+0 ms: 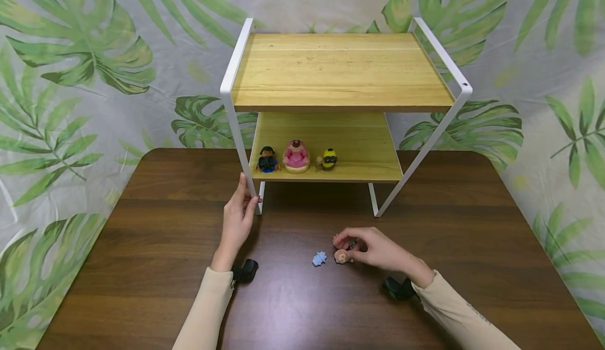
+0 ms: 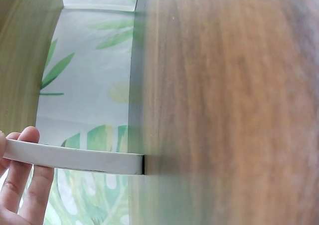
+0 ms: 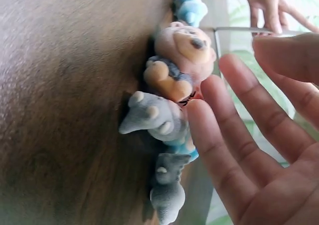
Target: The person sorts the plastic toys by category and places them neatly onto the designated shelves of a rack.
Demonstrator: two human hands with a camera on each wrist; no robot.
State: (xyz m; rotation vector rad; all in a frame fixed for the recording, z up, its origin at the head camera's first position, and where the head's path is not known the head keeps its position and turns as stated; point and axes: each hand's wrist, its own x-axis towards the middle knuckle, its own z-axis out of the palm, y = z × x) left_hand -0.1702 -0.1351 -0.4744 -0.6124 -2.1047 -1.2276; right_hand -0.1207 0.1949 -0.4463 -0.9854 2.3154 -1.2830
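Note:
At the left front leg (image 1: 242, 150) of a two-tier shelf, my left hand (image 1: 238, 218) holds the white metal; in the left wrist view my fingers (image 2: 37, 190) wrap behind the white bar (image 2: 75, 156). My right hand (image 1: 378, 248) is over small figures on the table, its fingers loosely bent and apart. The right wrist view shows the fingertips beside a brown bear figure (image 3: 191, 48) and a grey horned figure (image 3: 157, 116), with nothing gripped; whether they touch is unclear. A smaller grey figure (image 3: 168, 197) lies nearby. A light blue figure (image 1: 319, 258) lies left of the right hand.
The lower shelf board (image 1: 364, 150) bears a dark-haired figure (image 1: 268, 161), a pink bear (image 1: 296, 157) and a yellow figure (image 1: 329, 158) along its front. Above is the wooden top board (image 1: 340, 71). The shelf stands on the brown table (image 1: 156, 234), before a leaf-patterned cloth (image 1: 189, 76).

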